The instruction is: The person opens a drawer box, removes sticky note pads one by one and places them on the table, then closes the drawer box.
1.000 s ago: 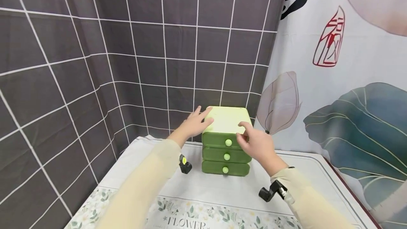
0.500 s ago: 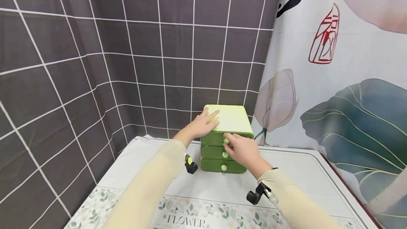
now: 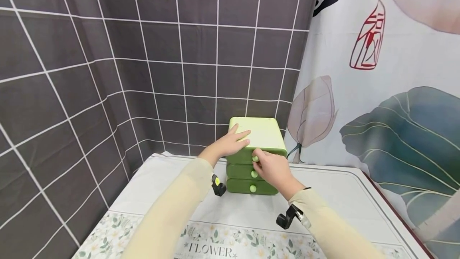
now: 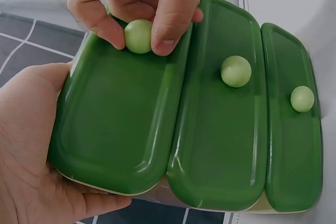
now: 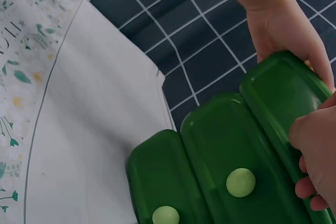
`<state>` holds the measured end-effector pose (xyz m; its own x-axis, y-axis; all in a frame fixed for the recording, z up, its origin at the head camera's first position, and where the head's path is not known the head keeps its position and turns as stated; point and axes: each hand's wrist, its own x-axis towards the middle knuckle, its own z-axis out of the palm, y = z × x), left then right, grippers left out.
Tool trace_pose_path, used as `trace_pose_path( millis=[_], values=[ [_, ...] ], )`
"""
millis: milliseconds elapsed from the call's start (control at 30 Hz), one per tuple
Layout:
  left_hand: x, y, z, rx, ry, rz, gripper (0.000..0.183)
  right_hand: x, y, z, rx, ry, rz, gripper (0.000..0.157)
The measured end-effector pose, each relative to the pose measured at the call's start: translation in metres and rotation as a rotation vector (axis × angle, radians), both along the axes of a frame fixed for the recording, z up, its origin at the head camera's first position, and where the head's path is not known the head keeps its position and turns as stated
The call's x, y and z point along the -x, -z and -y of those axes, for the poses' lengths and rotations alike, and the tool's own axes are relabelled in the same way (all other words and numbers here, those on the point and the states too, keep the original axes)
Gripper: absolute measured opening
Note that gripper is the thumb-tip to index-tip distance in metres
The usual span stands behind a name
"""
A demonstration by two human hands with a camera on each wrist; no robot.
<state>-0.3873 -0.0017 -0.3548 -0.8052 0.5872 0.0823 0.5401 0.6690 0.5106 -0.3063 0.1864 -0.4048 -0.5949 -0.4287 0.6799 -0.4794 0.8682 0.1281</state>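
Green cabinet [image 3: 264, 133]: a three-drawer unit with a pale green top stands upright near the back of a white-covered surface, between a person's two bare hands.
Right hand [image 3: 274, 169]: thumb and forefinger pinch the round top knob [image 4: 137, 37], the other fingers curled in behind.
Left hand [image 3: 229, 142]: fingers spread, it rests on the cabinet's top at the left edge, lapping the upper corner; it appears to steady the unit.
Drawers: the hold on the top knob looks settled; the top drawer [image 4: 118, 114] appears closed, its opening seemingly not yet done; the middle knob [image 4: 236, 71] and bottom knob [image 4: 302, 99] are untouched, the fronts below closed too.
Tablecloth [image 3: 323, 179]: white, with a thin dark border line; nearer the person runs a floral band [image 3: 248, 240] lettered "FLOWER" [image 3: 210, 250].
Dark curtain [image 3: 161, 43]: white grid lines cross its folds behind the cabinet and down the left.
Pale hanging [image 3: 399, 71]: at right, printed with a large blue-green leaf [image 3: 406, 131], a pinkish bud and a red seal [image 3: 369, 37].
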Motion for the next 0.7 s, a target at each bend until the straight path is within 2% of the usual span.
trace_pose_path(
  millis=[400,567,700],
  values=[
    [0.003,0.001,0.002,-0.006,0.016,0.03,0.051,0.004,-0.009,0.0,-0.028,-0.021,0.023,0.017],
    [0.003,0.001,0.002,-0.003,0.006,0.033,0.05,0.004,-0.014,0.002,-0.05,-0.012,0.033,0.017],
    [0.003,0.0,0.001,-0.017,-0.013,0.066,0.049,0.003,-0.015,0.002,-0.059,0.0,0.046,0.017]
  ],
)
